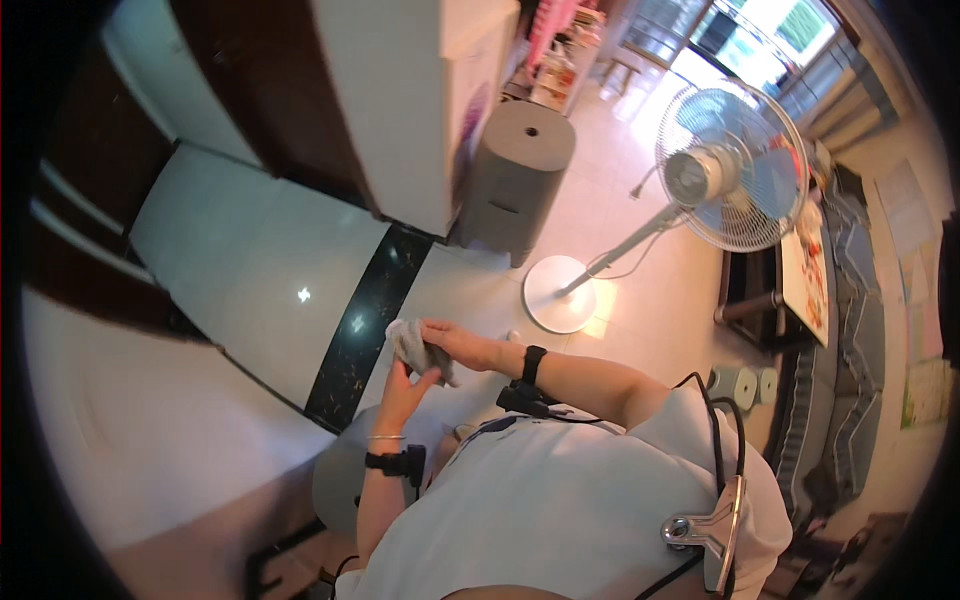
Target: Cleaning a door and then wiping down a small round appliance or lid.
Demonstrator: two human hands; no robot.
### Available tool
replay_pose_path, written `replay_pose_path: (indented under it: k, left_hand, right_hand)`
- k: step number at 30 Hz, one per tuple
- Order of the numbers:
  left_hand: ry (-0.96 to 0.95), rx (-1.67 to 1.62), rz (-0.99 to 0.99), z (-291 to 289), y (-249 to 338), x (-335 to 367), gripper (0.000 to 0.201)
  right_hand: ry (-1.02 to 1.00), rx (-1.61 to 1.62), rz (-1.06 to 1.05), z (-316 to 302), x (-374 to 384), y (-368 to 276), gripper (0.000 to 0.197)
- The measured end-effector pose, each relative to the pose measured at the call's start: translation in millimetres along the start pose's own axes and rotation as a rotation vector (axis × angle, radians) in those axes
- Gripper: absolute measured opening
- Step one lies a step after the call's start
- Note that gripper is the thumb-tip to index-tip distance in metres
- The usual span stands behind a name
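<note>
A crumpled grey-white cloth (411, 346) is held up in front of me, between both hands. My left hand (402, 394) grips it from below, the thumb pressed along its lower side. From the right, my right hand (456, 344) closes on its upper edge. Part of the cloth hangs down between the two hands, and some of my fingertips are hidden behind it. Each wrist carries a black strap with a small device, and the left one also has a bracelet (386, 436).
A white standing fan (562, 294) stands ahead to the right, near a tall grey cabinet-like bin (520, 180). At the far right are a low table (806, 290) and a grey sofa (850, 330). A dark stone strip (358, 325) crosses the floor at a doorway. A grey rounded object (340, 480) stands beside my left forearm.
</note>
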State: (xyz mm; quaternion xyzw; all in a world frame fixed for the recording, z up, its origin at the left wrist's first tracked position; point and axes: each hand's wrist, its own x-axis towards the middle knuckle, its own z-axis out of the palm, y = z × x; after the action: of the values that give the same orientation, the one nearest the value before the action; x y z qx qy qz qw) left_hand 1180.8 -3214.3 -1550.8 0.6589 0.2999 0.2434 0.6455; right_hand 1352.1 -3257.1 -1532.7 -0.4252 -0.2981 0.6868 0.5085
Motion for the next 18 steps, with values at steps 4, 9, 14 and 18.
replay_pose_path:
  k: [4, 9, 14, 18]
  left_hand:
    - [-0.108, 0.161, -0.088, 37, 7, 77, 0.037]
    - [-0.104, 0.075, -0.204, 84, 16, 170, 0.031]
    - [-0.229, 0.021, -0.271, 163, 33, 278, 0.029]
    - [-0.640, 0.095, -0.143, 264, 36, 355, 0.027]
  right_hand:
    - [0.062, -0.022, 0.076, -83, -34, -40, 0.031]
    - [1.070, 0.053, -0.217, -304, -123, 36, 0.048]
    - [1.711, -0.286, -0.174, -390, -212, -41, 0.047]
    - [1.372, -0.718, -0.262, -431, -248, -34, 0.036]
